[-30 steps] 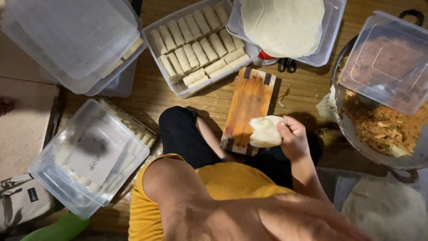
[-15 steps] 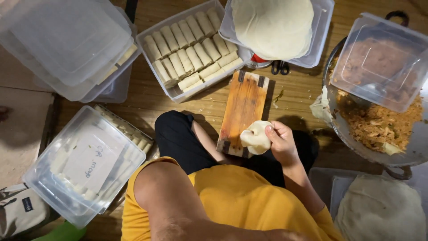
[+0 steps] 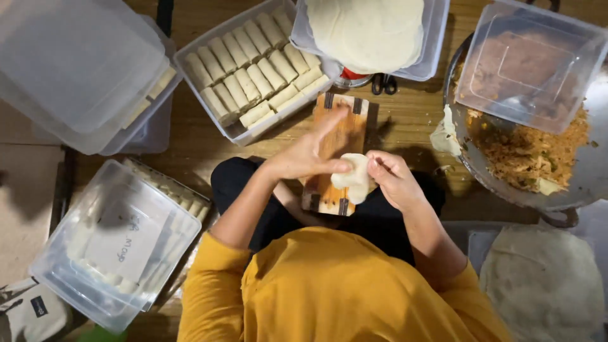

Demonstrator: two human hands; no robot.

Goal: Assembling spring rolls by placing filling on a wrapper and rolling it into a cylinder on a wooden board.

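A person in a yellow top [image 3: 329,285] sits on a wooden floor [image 3: 411,120], seen from above, with food containers all around. At the right edge a wide metal pan [image 3: 589,171] holds orange-brown shredded filling [image 3: 525,152], and a clear plastic lid [image 3: 529,63] rests across its upper part. A stack of round pale wrappers [image 3: 544,278] lies at lower right; a second stack of wrappers fills a clear tub [image 3: 437,38] at top centre. Left of that tub, a clear tray [image 3: 237,130] is packed with rows of finished pale rolls [image 3: 253,76]. Two covered plastic boxes, one at upper left [image 3: 69,69] and one at lower left [image 3: 107,247], sit beside the person. A small wooden board [image 3: 339,139] lies over the person's dark-clad lap. Just above its near end, the two hands meet on a folded pale wrapper [image 3: 354,180]: the left hand [image 3: 304,155] presses it with thumb and curled fingertips while its other fingers stretch out over the board, and the right hand [image 3: 396,180] grips the wrapper's other side with its fingers closed around it.
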